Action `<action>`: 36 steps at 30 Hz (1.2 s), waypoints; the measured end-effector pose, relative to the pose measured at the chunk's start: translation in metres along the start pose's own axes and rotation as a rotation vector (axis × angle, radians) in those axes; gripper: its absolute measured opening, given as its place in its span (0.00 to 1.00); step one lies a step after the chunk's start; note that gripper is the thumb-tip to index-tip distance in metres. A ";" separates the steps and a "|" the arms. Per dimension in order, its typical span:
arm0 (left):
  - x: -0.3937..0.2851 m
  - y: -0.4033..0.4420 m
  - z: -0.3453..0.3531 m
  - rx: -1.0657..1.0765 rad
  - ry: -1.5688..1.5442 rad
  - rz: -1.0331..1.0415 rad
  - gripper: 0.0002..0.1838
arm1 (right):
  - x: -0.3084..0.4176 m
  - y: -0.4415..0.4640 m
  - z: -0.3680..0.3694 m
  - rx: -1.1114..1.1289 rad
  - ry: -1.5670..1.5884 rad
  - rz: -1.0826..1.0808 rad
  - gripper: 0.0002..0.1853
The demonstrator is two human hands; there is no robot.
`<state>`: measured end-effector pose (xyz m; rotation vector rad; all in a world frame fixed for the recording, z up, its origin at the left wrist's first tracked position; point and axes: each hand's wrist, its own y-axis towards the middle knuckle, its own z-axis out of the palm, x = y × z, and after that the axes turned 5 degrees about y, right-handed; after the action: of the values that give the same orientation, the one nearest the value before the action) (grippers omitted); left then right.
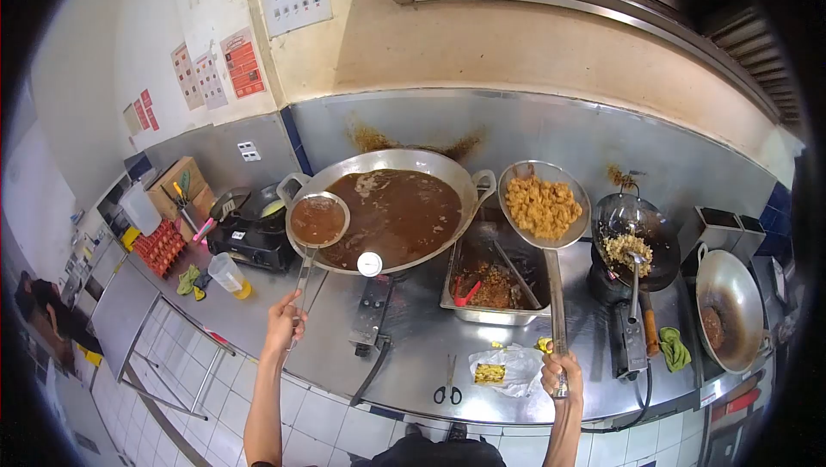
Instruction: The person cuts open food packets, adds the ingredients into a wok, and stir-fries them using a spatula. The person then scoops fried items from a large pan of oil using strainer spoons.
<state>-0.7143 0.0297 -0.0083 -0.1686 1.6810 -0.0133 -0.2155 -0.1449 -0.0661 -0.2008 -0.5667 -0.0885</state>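
My left hand [286,319] is closed round the thin handle of a fine-mesh skimmer [319,219]. Its round head is over the left side of a large two-handled wok [422,160] holding dark brown oil [391,213] with pale crumbs afloat. My right hand [562,372] grips the long handle of a wide strainer [514,172], raised to the right of the wok. Golden-brown fried pieces [542,207] are heaped in it. Below lies a metal tray [495,318] with dark liquid, crumbs, a red-handled tool [467,292] and a metal bar. A white round object [370,264] sits at the wok's front rim.
Black-handled scissors [448,383] and a plastic bag [519,370] lie near the counter's front edge. To the right, a smaller wok [637,209] holds food and a ladle, beside another large wok [731,295]. A plastic jug [228,276] stands left. Another person [53,312] is far left.
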 end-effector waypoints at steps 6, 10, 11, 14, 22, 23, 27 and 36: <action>-0.026 0.053 -0.003 0.057 0.127 0.029 0.23 | -0.017 -0.014 -0.014 -0.001 0.012 0.016 0.10; -0.059 0.100 0.001 0.142 -0.004 0.062 0.23 | -0.025 -0.022 -0.013 -0.032 -0.038 0.031 0.10; -0.063 0.108 0.005 0.176 -0.122 0.027 0.23 | -0.028 -0.026 -0.011 -0.062 -0.045 0.029 0.10; -0.055 0.116 0.002 0.174 -0.125 0.021 0.22 | -0.035 -0.030 -0.010 -0.088 -0.032 0.014 0.10; 0.015 0.033 -0.041 0.064 -0.130 0.026 0.21 | -0.032 -0.049 0.000 -0.109 -0.052 0.037 0.10; 0.013 0.027 -0.041 0.069 -0.129 0.013 0.21 | -0.029 -0.049 0.003 -0.098 -0.056 0.045 0.10; 0.001 -0.002 -0.014 0.011 -0.068 0.024 0.22 | -0.014 -0.044 0.001 -0.056 -0.047 0.050 0.10; -0.043 -0.104 0.192 0.087 0.008 0.214 0.22 | 0.069 0.010 -0.035 0.105 -0.005 0.116 0.08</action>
<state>-0.5086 -0.0508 0.0229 0.0775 1.6955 0.0739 -0.1380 -0.1450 -0.0595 -0.1318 -0.5622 0.0542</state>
